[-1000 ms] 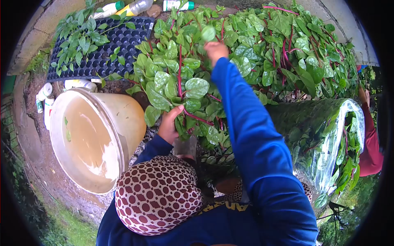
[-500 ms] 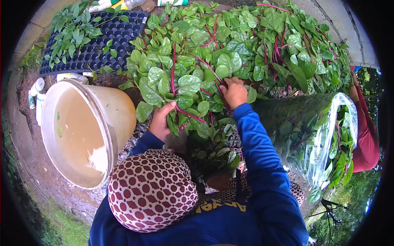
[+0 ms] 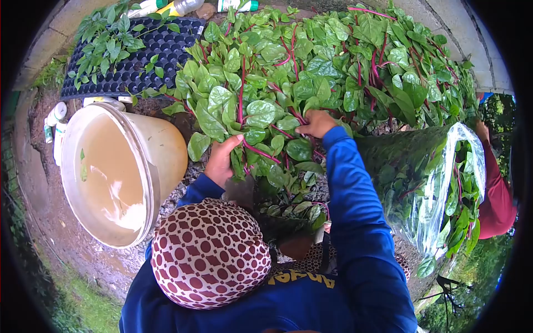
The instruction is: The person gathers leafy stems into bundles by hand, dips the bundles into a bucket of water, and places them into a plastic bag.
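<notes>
Left hand (image 3: 220,162): holds one leafy bunch (image 3: 260,114).
Right hand (image 3: 318,123): pinches a red stem (image 3: 297,116).
Bucket (image 3: 162,145): left of both hands, brownish water (image 3: 111,172) inside.

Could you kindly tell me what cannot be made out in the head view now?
In the head view:
Left hand: most fingers, hidden behind leaves.
Right hand: fingertips, hidden by the hand itself.
Clear bag: part hidden behind the blue sleeve.
White bottles at left: labels too small to read.
Bottles along top: partly cut off by edge.

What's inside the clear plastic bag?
In the bag, green leaves and reddish stems show at its open mouth, more leaves dimly through its side. Whatever lies deeper is covered.
</notes>
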Tool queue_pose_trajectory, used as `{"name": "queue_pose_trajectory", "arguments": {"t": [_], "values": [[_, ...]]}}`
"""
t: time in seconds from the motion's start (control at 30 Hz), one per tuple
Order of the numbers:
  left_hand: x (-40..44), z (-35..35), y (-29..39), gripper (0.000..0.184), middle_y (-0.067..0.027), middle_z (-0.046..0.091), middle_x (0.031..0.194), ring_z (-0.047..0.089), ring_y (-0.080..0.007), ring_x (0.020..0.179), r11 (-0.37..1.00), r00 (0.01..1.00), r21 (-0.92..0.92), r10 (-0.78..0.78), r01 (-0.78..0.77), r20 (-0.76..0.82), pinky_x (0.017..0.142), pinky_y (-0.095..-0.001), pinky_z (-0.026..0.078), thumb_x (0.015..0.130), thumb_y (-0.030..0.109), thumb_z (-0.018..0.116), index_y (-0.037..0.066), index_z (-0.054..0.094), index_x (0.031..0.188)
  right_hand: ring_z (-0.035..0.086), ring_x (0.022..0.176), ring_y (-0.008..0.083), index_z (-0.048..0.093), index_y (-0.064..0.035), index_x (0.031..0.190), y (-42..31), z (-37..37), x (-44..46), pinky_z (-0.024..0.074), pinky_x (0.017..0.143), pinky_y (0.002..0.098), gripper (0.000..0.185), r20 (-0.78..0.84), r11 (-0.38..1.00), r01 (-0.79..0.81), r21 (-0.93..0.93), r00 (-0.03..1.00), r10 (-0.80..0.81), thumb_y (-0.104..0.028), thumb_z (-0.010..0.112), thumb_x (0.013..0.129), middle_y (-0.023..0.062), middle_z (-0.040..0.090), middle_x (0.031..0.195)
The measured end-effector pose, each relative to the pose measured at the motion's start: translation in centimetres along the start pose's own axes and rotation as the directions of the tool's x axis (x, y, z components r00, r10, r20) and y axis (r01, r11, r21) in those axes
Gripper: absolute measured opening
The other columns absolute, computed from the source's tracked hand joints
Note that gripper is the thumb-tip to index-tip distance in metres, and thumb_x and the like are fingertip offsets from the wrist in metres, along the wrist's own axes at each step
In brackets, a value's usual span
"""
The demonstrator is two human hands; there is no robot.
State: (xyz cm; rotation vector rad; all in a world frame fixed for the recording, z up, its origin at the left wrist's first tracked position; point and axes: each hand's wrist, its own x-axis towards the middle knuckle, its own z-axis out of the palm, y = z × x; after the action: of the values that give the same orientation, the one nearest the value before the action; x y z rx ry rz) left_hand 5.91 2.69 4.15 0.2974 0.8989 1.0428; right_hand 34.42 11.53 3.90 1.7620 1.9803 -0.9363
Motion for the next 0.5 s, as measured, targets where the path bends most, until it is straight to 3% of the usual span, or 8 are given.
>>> {"name": "queue_pose_trajectory", "arguments": {"t": [0.03, 0.1, 0.17, 0.23, 0.37, 0.5], "values": [[0.2, 0.0, 0.0, 0.031, -0.0117, 0.063, 0.101, 0.065, -0.0226, 0.084, 1.000, 1.000, -0.004, 0.017, -0.017, -0.008, 0.070, -0.0372, 0.056, 0.087, 0.017, 0.057, -0.001, 0.054, 0.112, 0.062, 0.089, 0.0249, 0.058, -0.0036, 0.104, 0.9, -0.6, -0.5, 0.0464, 0.079, 0.0373, 0.043, 0.050, 0.961, 0.043, 0.272, 0.997, -0.059, -0.032, 0.071, 0.075, 0.0124, 0.065, 0.091], [0.2, 0.6, 0.4, 0.031, -0.0119, 0.063, 0.100, 0.065, -0.0225, 0.083, 0.999, 1.000, -0.034, 0.017, -0.017, -0.004, 0.069, -0.0372, 0.056, 0.087, 0.017, 0.057, -0.001, 0.054, 0.111, 0.061, 0.085, 0.0178, 0.059, -0.0013, 0.100, 2.7, -2.2, -1.9, 0.0466, 0.075, 0.0312, 0.029, 0.098, 0.674, 0.065, 0.736, 0.975, -0.201, -0.022, 0.067, 0.082, 0.0088, 0.064, 0.091], [0.2, 0.7, 0.5, 0.031, -0.0121, 0.063, 0.099, 0.065, -0.0224, 0.082, 0.999, 1.000, -0.048, -0.005, 0.005, -0.003, 0.068, -0.0372, 0.057, 0.087, 0.018, 0.057, -0.001, 0.054, 0.111, 0.056, 0.082, 0.0109, 0.057, 0.0008, 0.101, 3.5, -3.8, -3.1, 0.0448, 0.072, 0.0241, 0.016, -0.050, 0.571, 0.180, 0.801, 0.971, -0.236, -0.008, 0.059, 0.087, 0.0039, 0.062, 0.088], [0.4, 0.1, 0.4, 0.032, -0.0123, 0.063, 0.099, 0.065, -0.0224, 0.082, 0.998, 0.999, -0.046, -0.042, 0.041, -0.008, 0.068, -0.0373, 0.057, 0.087, 0.018, 0.057, -0.001, 0.053, 0.112, 0.055, 0.083, 0.0099, 0.054, 0.0018, 0.109, 3.6, -6.2, -5.1, 0.0446, 0.076, 0.0227, 0.023, -0.137, 0.495, 0.259, 0.829, 0.953, -0.270, -0.010, 0.056, 0.090, 0.0022, 0.059, 0.093], [0.7, -0.3, -0.1, 0.032, -0.0126, 0.063, 0.099, 0.065, -0.0226, 0.081, 0.999, 1.000, -0.037, -0.024, 0.024, -0.013, 0.066, -0.0376, 0.057, 0.087, 0.019, 0.056, -0.001, 0.053, 0.112, 0.054, 0.083, 0.0090, 0.050, 0.0030, 0.118, 3.8, -8.8, -9.2, 0.0446, 0.080, 0.0216, 0.029, -0.306, 0.313, 0.308, 0.898, 0.950, -0.057, -0.011, 0.051, 0.093, 0.0018, 0.057, 0.096], [0.9, -0.3, -0.5, 0.031, -0.0126, 0.063, 0.099, 0.065, -0.0229, 0.080, 0.999, 1.000, -0.031, 0.005, -0.006, -0.016, 0.065, -0.0383, 0.057, 0.087, 0.018, 0.056, 0.000, 0.052, 0.113, 0.054, 0.080, 0.0087, 0.049, 0.0011, 0.117, 1.8, -10.4, -10.7, 0.0442, 0.074, 0.0209, 0.026, -0.446, 0.249, 0.424, 0.870, 0.895, 0.033, -0.012, 0.049, 0.095, 0.0020, 0.058, 0.088]]}}
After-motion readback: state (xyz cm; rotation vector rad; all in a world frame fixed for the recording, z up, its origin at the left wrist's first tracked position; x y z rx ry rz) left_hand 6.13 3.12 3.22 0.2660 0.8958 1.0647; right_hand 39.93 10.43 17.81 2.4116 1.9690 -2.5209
